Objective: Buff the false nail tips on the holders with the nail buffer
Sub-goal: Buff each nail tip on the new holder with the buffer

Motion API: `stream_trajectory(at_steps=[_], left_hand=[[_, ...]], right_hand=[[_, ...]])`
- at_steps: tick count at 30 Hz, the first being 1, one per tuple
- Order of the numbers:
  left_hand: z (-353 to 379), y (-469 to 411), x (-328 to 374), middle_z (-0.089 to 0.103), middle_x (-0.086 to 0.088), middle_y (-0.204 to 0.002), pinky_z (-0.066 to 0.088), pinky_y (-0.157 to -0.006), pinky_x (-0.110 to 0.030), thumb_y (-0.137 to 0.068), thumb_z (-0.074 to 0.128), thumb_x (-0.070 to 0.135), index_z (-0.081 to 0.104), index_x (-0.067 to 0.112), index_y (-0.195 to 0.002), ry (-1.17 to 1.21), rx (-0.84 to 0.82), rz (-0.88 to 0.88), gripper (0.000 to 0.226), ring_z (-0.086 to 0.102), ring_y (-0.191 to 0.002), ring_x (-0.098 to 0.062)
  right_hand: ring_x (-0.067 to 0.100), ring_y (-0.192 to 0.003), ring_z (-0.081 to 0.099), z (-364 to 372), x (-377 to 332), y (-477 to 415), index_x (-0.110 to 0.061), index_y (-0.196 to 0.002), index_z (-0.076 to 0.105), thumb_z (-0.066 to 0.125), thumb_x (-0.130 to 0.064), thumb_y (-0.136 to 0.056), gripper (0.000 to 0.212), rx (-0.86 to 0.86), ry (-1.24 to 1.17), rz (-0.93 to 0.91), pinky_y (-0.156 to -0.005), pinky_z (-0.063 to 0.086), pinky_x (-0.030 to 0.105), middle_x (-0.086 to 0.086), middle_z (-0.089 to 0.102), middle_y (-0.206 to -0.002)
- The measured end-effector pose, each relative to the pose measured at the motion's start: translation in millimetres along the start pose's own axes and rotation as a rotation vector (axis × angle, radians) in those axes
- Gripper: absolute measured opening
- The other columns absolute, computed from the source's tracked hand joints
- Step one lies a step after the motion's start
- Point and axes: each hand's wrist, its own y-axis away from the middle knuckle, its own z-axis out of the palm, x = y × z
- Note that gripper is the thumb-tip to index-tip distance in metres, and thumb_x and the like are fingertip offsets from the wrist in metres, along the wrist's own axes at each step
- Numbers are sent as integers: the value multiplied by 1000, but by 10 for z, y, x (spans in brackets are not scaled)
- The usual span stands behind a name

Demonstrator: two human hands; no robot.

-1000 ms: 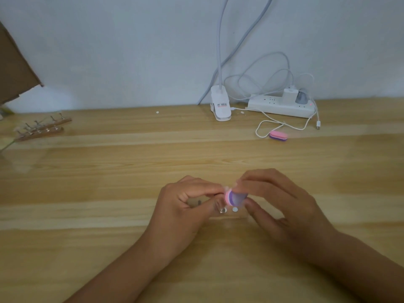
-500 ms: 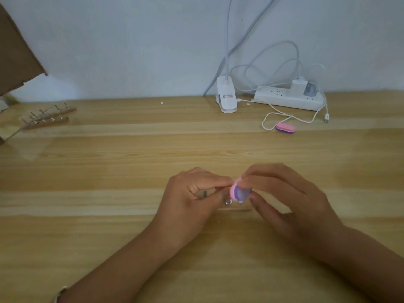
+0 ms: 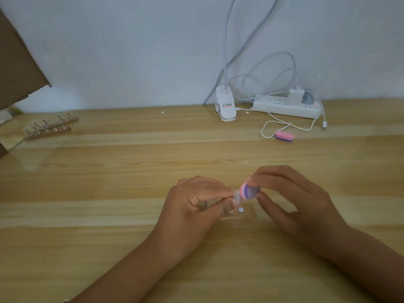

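Pinch grips were held on both sides: the nail buffer (image 3: 249, 191) was clamped between thumb and fingers of the right hand (image 3: 295, 200), while a small holder (image 3: 229, 210) bearing a clear nail tip (image 3: 236, 196) was pinched in the left hand (image 3: 192, 204), tip touching the buffer's pink edge, above the table (image 3: 109, 171) near its middle. With excess pressure, the tip could be knocked off its holder. A rack of holders (image 3: 49, 126) was seen far left; a second buffer (image 3: 283, 136), cable (image 3: 269, 125) and power strip (image 3: 286, 106) far right, none obstructing.
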Motion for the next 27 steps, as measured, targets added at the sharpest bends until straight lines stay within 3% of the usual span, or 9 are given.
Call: stream_trajectory(at_steps=[5,7,9,13,16,19,23,25,27], left_hand=[[15,35,12,75,8,-84,49,-84,-32,-82,73,22,78,16,-87,-82,-37,52,9,68,-88,-6],[-1,39,14,74,10,-85,48,-84,-25,-82,72,23,77,20,-85,-71,-6,57,7,67,-87,-3],[-7,24,23,75,12,-85,47,-83,-19,-80,73,24,78,19,-83,-49,23,19,8,67,-88,-2],[10,28,6,75,13,-84,52,-81,-27,-79,73,19,77,22,-82,20,37,-115,6,69,-89,-10],[-1,31,-7,75,13,-85,53,-80,-24,-81,75,15,76,26,-82,35,62,-168,11,69,-89,-10],[-26,35,-4,75,13,-86,51,-81,-20,-81,76,10,77,24,-85,36,98,-238,15,69,-88,-4],[-40,17,31,76,6,-85,49,-71,-12,-85,72,9,76,11,-90,74,126,-307,7,69,-80,-1],[-36,11,44,76,3,-84,49,-65,-12,-85,71,8,75,7,-88,92,139,-315,5,69,-76,-3],[-28,6,49,76,1,-84,49,-63,-13,-84,72,7,74,6,-88,97,130,-317,5,69,-75,-4]], right_hand=[[17,-101,64,21,-43,4,-2,-101,72,62,7,-87,20,52,22,1,-90,47,24,6,66,-106],[14,-102,63,21,-22,6,-2,-103,71,62,4,-89,18,38,22,24,-93,46,21,6,66,-106],[11,-104,61,14,17,-7,-4,-104,70,63,3,-88,19,34,29,78,-94,44,19,2,65,-105],[13,-101,63,4,35,-14,-3,-107,68,65,11,-87,24,79,28,173,-92,48,25,0,65,-102],[11,-98,63,1,16,-23,-3,-107,69,66,13,-83,29,63,53,220,-92,47,22,0,65,-101],[3,-90,56,-51,37,-30,-7,-105,69,69,9,-79,30,-8,101,317,-87,44,17,-3,65,-100],[21,-81,55,-194,83,-46,-13,-97,70,73,-9,-78,20,-215,218,425,-78,44,39,0,65,-90],[27,-86,56,-197,85,-55,-16,-100,72,70,-18,-78,22,-389,323,435,-80,43,41,2,67,-91],[31,-88,58,-182,64,-40,-15,-102,74,69,-20,-81,21,-394,378,377,-79,43,42,4,69,-94]])
